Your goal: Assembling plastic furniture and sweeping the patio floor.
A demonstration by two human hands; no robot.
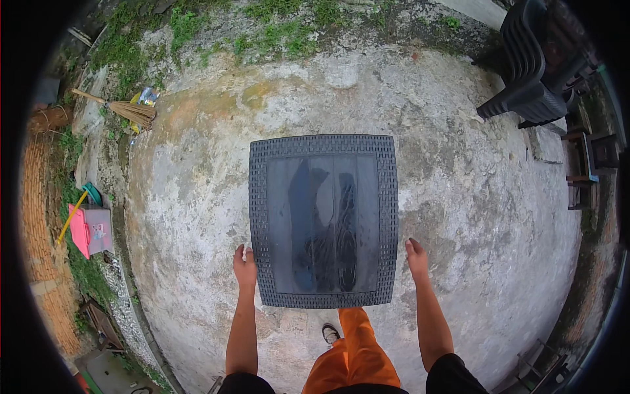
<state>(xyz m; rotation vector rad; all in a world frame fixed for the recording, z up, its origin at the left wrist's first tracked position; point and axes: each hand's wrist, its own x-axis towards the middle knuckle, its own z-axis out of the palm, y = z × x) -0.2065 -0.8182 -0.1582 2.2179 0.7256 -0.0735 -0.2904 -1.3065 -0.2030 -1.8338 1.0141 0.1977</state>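
A small dark grey plastic table [323,223] with a woven-pattern border stands in front of me, seen from above. Its smooth top looks glossy and carries a dark reflection. Beside its left edge is my left hand [245,268], upright with thumb and finger slightly apart and very close to the rim. On the other side my right hand [417,259] hangs a little off the right edge, with a gap of floor between. Both hands look open and show nothing in them. The lower fingers of each are hidden, as are the table's legs.
Stained concrete floor [472,262] surrounds the table. Stacked dark plastic chairs [531,72] stand at the far right, near wooden stools [581,157]. To the left lie a straw broom [131,111] and a pink-lidded bin [92,230]. Grass [282,39] grows along the far edge.
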